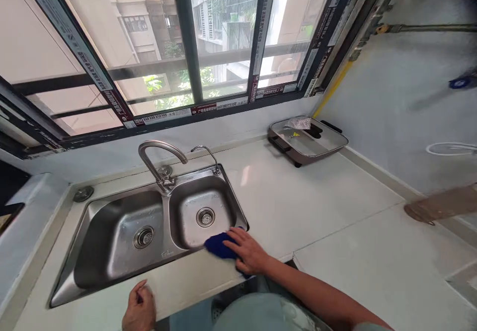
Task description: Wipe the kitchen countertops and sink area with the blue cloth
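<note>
A dark blue cloth (pixel 219 245) lies bunched over the front right rim of the double-bowl steel sink (pixel 167 221). My right hand (pixel 248 251) presses down on this cloth, fingers spread across it, and part of the cloth is hidden beneath the palm. Left of it, my left hand (pixel 139 307) hovers by the counter's front edge with its fingers curled in and nothing visible in them. Both sink bowls hold only their drains and some water drops. A curved steel faucet (pixel 160 162) rises behind the divider, and a thinner spout (pixel 208 154) stands at the back right corner.
An electric pan with a glass lid (pixel 309 139) sits at the back right of the pale counter (pixel 283 197). A round metal drain cover (pixel 83 194) lies at the back left corner. A brown object (pixel 439 204) rests against the right wall. Windows (pixel 197 47) run behind.
</note>
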Motion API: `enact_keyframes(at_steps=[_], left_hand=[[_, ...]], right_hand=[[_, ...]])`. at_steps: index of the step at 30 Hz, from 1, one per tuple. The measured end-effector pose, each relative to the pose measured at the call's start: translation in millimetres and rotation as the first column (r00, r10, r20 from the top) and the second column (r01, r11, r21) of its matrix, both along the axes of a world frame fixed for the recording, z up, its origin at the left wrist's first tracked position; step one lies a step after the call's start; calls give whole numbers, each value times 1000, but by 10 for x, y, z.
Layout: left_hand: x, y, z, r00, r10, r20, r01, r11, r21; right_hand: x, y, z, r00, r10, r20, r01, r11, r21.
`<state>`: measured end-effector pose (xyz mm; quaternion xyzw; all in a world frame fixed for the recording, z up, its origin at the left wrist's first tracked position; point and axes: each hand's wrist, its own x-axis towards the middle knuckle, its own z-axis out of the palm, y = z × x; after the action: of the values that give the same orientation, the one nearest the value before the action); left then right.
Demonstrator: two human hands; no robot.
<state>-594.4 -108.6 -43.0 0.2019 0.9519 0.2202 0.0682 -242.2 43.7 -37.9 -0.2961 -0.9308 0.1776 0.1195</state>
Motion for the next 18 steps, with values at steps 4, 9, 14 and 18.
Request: enact_keyframes(at_steps=[4, 9, 14, 18], left_hand=[[50, -38, -7, 1000, 5, 23, -6, 999, 41], [32, -73, -134, 1000, 11, 1, -11, 997, 70], [9, -134, -257, 1000, 21, -4, -21, 995, 100], [-11, -159, -290, 999, 39, -6, -38, 993, 113]], right_hand=[[781, 16, -305, 980, -197, -20, 198, 969, 146], [1715, 131, -709, 921, -388, -37, 384, 886, 261], [2081, 169, -727, 797, -600, -71, 591, 750, 297], [1790, 238, -681, 682, -725, -97, 711, 626, 320]])
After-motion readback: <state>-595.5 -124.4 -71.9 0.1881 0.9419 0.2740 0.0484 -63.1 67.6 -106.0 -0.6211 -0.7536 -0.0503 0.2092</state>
